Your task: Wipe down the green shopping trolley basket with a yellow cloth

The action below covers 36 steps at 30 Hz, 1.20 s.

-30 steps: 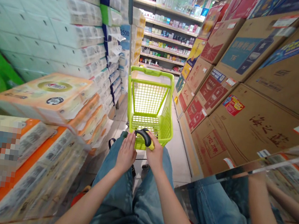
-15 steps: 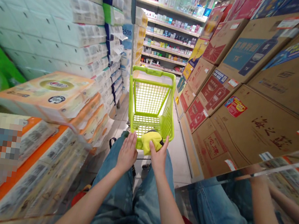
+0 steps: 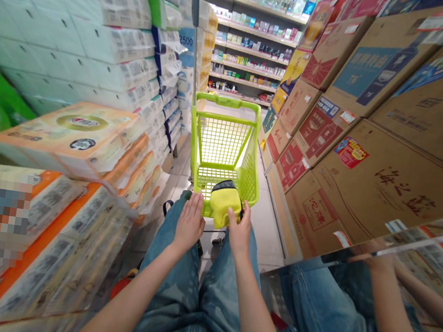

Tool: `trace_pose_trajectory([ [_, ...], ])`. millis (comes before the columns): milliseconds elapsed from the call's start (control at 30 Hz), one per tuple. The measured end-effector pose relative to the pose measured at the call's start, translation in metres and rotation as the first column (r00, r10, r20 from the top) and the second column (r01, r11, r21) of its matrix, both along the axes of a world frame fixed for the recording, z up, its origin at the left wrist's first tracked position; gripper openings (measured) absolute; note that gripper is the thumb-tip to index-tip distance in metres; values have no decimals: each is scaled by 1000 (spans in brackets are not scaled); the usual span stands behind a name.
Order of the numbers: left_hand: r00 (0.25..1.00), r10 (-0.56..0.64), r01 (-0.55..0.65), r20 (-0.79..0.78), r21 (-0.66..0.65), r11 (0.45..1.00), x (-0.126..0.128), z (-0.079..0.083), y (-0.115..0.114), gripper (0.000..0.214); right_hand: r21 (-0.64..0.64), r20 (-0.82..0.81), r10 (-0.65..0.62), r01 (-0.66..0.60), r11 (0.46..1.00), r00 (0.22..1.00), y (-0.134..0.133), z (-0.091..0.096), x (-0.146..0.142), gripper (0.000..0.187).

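A small lime-green shopping cart (image 3: 229, 109) stands in the aisle straight ahead of me, its basket bare. At its near end a yellow piece with a black edge (image 3: 222, 202) sticks up between my hands. My left hand (image 3: 189, 221) lies on the cart's near rim, left of that piece, with its fingers stretched forward and together. My right hand (image 3: 239, 230) is at the piece's right side with its fingers curled against it. My jeans fill the bottom of the view.
Stacked packs of tissue paper (image 3: 85, 136) wall the left side. Brown cartons (image 3: 368, 175) are piled along the right. A shiny surface (image 3: 350, 305) at lower right mirrors my legs and arm. Stocked shelves (image 3: 253, 55) close the aisle's far end.
The black and yellow piece at the cart's near end has swung up, its yellow face now toward me. My right hand shifted from gripping it on top to its right side.
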<state>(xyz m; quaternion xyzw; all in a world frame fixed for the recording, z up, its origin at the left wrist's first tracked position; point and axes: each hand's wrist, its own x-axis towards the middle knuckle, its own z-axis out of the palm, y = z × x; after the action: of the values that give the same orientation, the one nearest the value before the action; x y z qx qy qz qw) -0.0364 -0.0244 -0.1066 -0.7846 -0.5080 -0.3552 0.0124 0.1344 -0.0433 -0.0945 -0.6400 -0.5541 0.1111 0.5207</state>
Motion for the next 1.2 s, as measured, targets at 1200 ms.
trace_pose_trajectory([
  [1200,997,14,-14,-80,5,1000,-1,3,-1,83,-90,774,199,-207,974,601,13,23,34,60],
])
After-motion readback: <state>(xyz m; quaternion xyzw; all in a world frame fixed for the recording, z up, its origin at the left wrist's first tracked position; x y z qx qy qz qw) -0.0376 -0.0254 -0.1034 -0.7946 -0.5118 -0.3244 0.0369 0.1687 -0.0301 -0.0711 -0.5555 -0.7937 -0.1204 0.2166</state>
